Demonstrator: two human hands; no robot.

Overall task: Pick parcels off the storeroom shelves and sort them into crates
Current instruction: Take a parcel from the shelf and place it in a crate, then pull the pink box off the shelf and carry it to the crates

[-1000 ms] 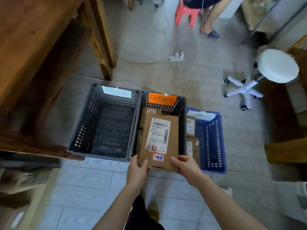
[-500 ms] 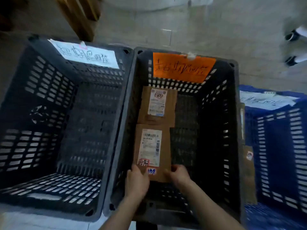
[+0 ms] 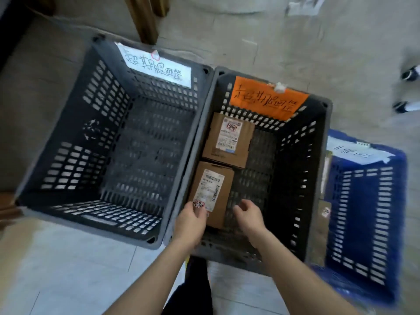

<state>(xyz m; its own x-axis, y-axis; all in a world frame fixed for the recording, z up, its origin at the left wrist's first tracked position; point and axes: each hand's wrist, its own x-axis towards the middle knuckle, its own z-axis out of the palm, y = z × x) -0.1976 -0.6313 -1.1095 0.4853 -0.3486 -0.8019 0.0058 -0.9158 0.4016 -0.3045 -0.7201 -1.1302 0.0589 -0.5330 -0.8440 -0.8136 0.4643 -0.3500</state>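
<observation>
I count three crates standing side by side on the tiled floor (image 3: 56, 264). The left grey crate (image 3: 56, 137) holds no parcel that I can see and carries a white handwritten label (image 3: 156, 67) on its far wall. The middle grey crate (image 3: 318, 178) touches it along one rim and carries an orange handwritten label (image 3: 266, 98) on its far wall. The blue crate (image 3: 368, 212) sits just beside the middle crate on the right, with its own white label (image 3: 354, 151); brown cardboard (image 3: 323, 214) shows at its left inner wall, too blurred to count.

I count two brown parcels in the middle crate, both lying flat against its left side, end to end. The far parcel (image 3: 227, 139) has a white shipping label and a red-marked sticker. The near parcel (image 3: 211, 189) has a barcode label and a red-marked sticker at its near end.

I see two hands, both inside the middle crate. The left hand (image 3: 191, 223) rests on the near left corner of the near parcel, fingers curled over its edge. The right hand (image 3: 248, 215) is just beside the parcel's right edge, fingers loosely spread and apart from the cardboard.

A wooden furniture leg (image 3: 143, 17) stands on the floor beyond the left crate. Two dark castors (image 3: 406, 92) show at the right edge.
</observation>
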